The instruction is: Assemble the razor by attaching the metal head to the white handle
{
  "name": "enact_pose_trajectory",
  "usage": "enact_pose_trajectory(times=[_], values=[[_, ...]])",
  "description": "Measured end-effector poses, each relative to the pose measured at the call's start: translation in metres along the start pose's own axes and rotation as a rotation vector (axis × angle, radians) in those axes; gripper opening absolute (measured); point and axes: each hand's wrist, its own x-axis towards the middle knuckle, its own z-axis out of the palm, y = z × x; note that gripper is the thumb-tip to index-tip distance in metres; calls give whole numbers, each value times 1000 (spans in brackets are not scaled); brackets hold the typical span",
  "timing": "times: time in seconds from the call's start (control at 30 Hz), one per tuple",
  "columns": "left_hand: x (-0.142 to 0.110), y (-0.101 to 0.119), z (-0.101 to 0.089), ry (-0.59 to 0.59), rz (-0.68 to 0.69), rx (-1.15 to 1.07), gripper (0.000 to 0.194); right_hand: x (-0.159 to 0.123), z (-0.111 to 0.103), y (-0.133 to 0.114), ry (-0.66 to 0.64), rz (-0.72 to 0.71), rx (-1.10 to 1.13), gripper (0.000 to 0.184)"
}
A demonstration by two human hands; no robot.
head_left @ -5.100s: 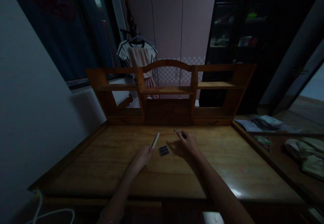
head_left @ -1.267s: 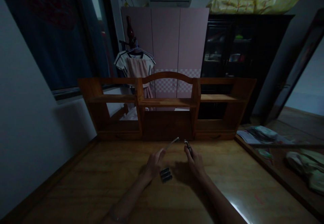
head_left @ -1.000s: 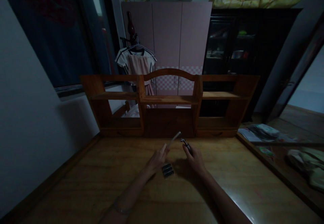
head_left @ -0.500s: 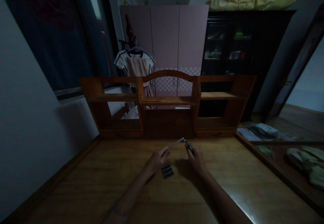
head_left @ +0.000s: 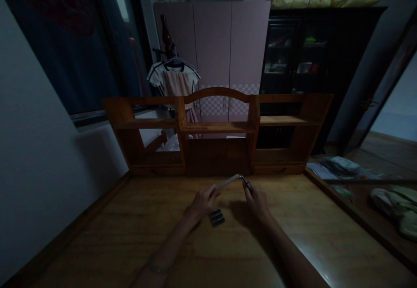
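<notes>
My left hand is closed on a thin white stick-like piece that slants up to the right. My right hand pinches a small dark tool with a metal tip. The tool's tip meets the far end of the white piece above the wooden desk. A small dark ribbed block lies on the desk just under and between my hands. The room is dim and fine detail is hard to see.
A wooden shelf unit stands along the desk's back edge. A white wall runs on the left. Papers and cloth lie on a surface to the right. A pink wardrobe, hanging clothes and a dark cabinet stand behind.
My hands have come together: the white piece and the tool's tip, apart five seconds ago, now touch. The camera view has tilted up and moved closer to the shelf.
</notes>
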Motion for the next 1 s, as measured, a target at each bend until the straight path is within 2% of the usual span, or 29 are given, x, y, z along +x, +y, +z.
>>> enact_pose_trajectory(times=[0.17,0.3,0.47,0.6,0.77,0.87,1.0], values=[[-2,11,2,-65,-4,-74,27,1,-2,-8,-20,-4,168,35],[-3,15,2,-76,-25,-113,30,2,0,-11,-51,75,301,39],[-2,12,1,-80,-70,-86,32,1,8,-11,-238,229,574,39],[-2,13,0,-76,-55,-60,32,0,17,-7,-378,351,823,40],[-1,10,-1,-54,-64,-44,32,5,19,0,-355,453,1077,38],[0,5,-4,-29,-76,-53,32,7,19,3,-318,443,1098,37],[-1,5,-4,-13,-63,-46,31,3,24,3,-424,498,1094,35]])
